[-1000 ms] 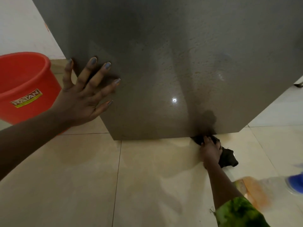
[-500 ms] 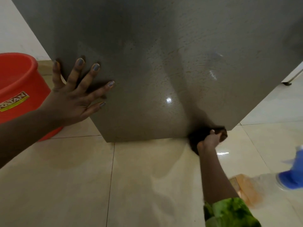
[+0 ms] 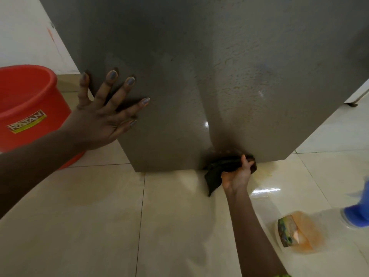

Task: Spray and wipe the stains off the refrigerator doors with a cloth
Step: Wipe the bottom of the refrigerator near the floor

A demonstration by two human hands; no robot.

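**Head view: wiping the door's bottom edge**

Nearest me, the bottle (image 3: 299, 231) lies on its side on the floor (image 3: 95, 220), well apart from both hands. Further out, my right hand (image 3: 236, 175) is curled round the dark cloth (image 3: 220, 163) and presses it against the bottom edge of the door (image 3: 199, 76). One end of the cloth trails onto the tile. I judge this lower edge to be the step in hand. I should press firmly, drag along the edge in one direction, and fold to a clean face so the grime doesn't smear. A wet patch (image 3: 264, 172) shines just beside that hand, so I should mop it up afterwards. Higher up, my left hand (image 3: 101, 121) lies flat with its fingers spread, bracing the door. A red bucket (image 3: 26, 104) stands beyond it on the left.
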